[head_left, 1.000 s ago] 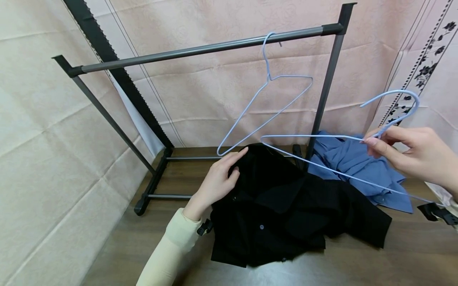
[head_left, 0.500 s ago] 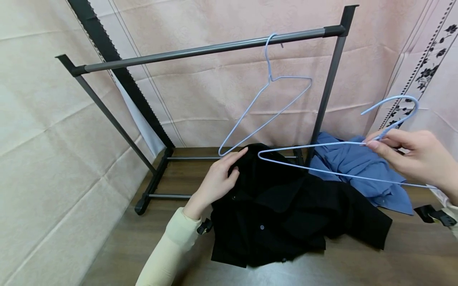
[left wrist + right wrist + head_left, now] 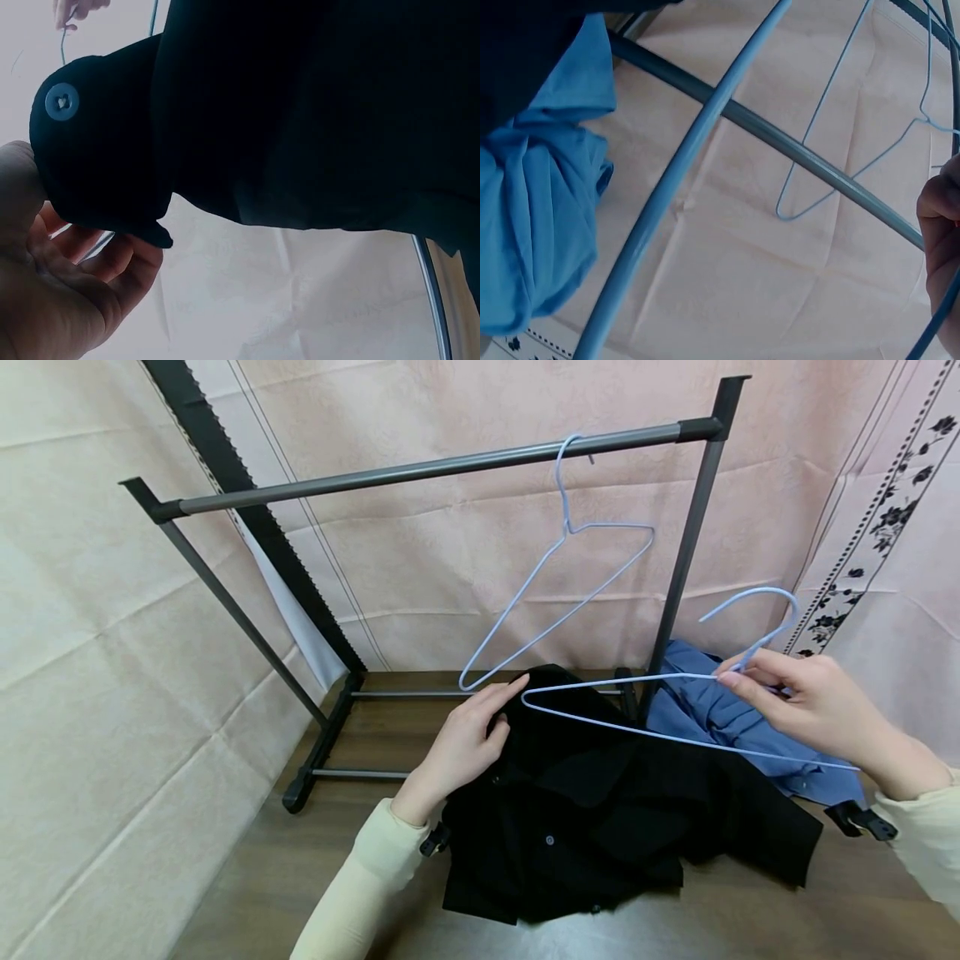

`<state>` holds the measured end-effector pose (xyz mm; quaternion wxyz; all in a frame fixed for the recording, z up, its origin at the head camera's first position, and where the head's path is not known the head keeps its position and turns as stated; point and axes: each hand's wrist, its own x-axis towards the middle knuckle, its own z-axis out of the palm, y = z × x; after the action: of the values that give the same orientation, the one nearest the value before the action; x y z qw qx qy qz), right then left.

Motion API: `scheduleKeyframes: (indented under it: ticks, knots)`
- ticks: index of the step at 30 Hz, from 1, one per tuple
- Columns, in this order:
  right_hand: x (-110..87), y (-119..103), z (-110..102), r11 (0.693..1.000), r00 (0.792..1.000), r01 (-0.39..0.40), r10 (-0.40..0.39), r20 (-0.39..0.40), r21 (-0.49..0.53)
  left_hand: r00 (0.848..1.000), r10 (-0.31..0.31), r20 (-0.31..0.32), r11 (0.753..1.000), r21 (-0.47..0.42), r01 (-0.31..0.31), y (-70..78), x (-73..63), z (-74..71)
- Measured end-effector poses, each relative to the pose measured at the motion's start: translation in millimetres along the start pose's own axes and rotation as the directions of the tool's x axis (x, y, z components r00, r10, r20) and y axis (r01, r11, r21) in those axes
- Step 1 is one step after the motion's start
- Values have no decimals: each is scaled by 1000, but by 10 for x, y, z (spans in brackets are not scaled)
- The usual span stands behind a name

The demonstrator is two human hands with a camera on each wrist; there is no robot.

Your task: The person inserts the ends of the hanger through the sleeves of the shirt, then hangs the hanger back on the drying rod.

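A black button shirt lies rumpled on the wooden surface, its neck side toward the rack. My left hand holds the shirt's edge near the collar. In the left wrist view, the fingers curl under the black cloth beside a button. My right hand pinches a light blue wire hanger just below its hook. The hanger's left end reaches over the shirt's neck, close to my left fingertips. One hanger wire crosses the right wrist view.
A dark metal clothes rack stands behind the shirt. Another blue wire hanger hangs from its bar. At the right rack post lies a crumpled blue garment, partly covered by the black shirt. Pale cloth hangs behind the rack.
My right hand has moved left and slightly down with the hanger, bringing its end further over the black shirt's neck. My left hand keeps its hold, shifting slightly right.
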<state>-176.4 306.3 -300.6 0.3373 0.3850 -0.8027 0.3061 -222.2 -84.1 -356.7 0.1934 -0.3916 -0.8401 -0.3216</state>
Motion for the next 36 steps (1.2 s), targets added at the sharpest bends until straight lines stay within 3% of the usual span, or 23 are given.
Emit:
scheduleKeyframes:
  ticks: [5, 12, 17, 28, 31, 36]
  knots:
    - [43, -46, 88, 998, 1000, 11, -10, -26, 55, 1000, -9, -6, 1000, -7, 9, 21, 3, 6]
    - [3, -28, 119, 999, 1000, -20, 20, -6, 38, 1000, -5, -19, 1000, -10, 4, 58, 17, 8]
    - [-22, -9, 157, 998, 1000, 10, -11, 24, 62, 999, 33, -20, 999, 30, -33, 119, 38, 20]
    - [-20, -52, 275, 999, 999, 26, -27, 25, 38, 996, 43, -82, 996, 82, -36, 186, 50, 55]
    - [0, -85, 325, 997, 999, 43, -45, 30, 65, 995, 33, -98, 998, 57, -28, 219, 65, 56]
    - [-4, -92, 400, 996, 998, 34, -38, 41, 87, 998, 14, -68, 999, -31, -16, 296, 80, 60]
